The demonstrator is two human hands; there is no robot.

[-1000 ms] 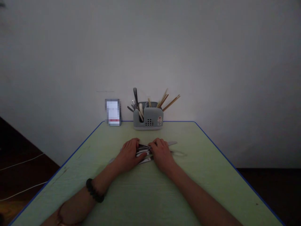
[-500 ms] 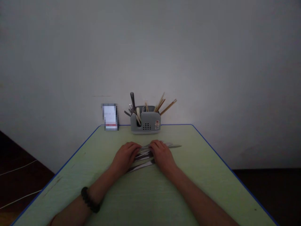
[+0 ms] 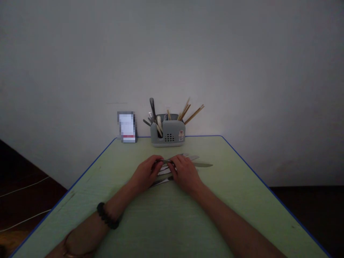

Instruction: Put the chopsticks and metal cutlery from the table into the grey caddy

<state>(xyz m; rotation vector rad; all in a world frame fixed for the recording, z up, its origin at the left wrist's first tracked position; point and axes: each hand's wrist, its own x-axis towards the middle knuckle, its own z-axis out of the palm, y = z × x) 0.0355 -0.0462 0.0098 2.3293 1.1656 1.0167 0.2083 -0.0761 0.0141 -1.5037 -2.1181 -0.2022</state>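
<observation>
My left hand (image 3: pixel 146 173) and my right hand (image 3: pixel 185 173) are close together over the table, fingertips curled in. Between them they pinch a thin piece of metal cutlery (image 3: pixel 165 161); its ends are hidden by my fingers. Under and around my hands lie several more metal pieces. A table knife's blade (image 3: pixel 203 165) sticks out to the right past my right hand, with another blade (image 3: pixel 194 157) behind it. Nearest me, a shiny metal handle (image 3: pixel 162 181) lies slantwise between my wrists.
A grey utensil holder (image 3: pixel 168 139) with cutlery and chopsticks (image 3: pixel 194 114) stands at the table's back edge. Left of it, a lit, pixelated screen (image 3: pixel 127 125) stands upright. The green table (image 3: pixel 166 222) has a blue edge and meets a wall (image 3: pixel 172 53) behind.
My fingers now pinch a thin metal piece, slightly raised, where before they lay on the cutlery. Blades to the right have shifted and spread. The whole view has tilted down slightly.
</observation>
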